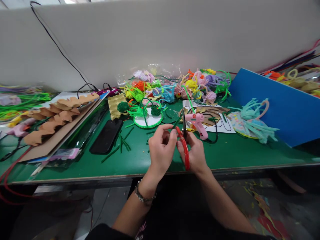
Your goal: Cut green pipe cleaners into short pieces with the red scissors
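Red-handled scissors (185,150) are in my right hand (196,153), their dark blades pointing up and away. My left hand (162,146) pinches a short dark green stem (176,122) beside the blades, fingertips close to my right hand. Just beyond the scissors lies a pink glue gun (198,122). Behind and left of my hands, a round white piece with a green rim (148,123) bears green fuzzy shapes. Several cut dark green pieces (123,143) are scattered on the green table (140,163), left of my left hand.
A black phone (106,136) lies left, near stacked cardboard (57,131). Colourful fuzzy bundles (192,85) line the back. A blue board (277,106) leans at the right behind a round piece with turquoise strands (250,123). Patterned paper (226,125) is under the glue gun.
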